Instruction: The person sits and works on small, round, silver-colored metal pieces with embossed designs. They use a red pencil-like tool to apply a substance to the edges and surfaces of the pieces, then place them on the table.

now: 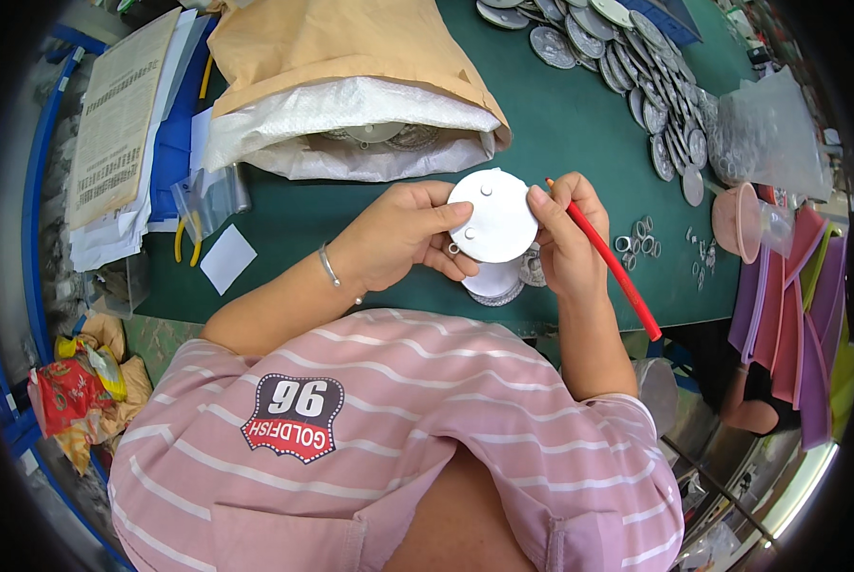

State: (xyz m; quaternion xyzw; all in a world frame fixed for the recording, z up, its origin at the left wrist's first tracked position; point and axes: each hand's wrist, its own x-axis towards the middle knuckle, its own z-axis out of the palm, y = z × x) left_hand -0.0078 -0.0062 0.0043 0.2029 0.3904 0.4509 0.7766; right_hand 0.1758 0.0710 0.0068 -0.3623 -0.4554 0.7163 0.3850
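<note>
A round silvery-white metal disc (503, 214) with two small round studs on its face is held up over the table. My left hand (398, 234) pinches its left edge between thumb and fingers, and a tiny ring shows at the disc's lower left rim. At the opposite edge, my right hand (574, 238) touches the disc with its thumb. The same right hand is closed around a red pencil (619, 276), its tip pointing up and away from the disc. Below, more discs (493, 283) lie at the table's near edge, partly covered by the held one.
A brown paper sack (341, 48) with a white lining lies at the back, metal pieces inside its mouth. Many discs (637, 81) are heaped at the far right. Small rings (640, 238), a pink cup (736, 224) and a clear plastic bag (770, 129) sit right. Papers (126, 124) stand left.
</note>
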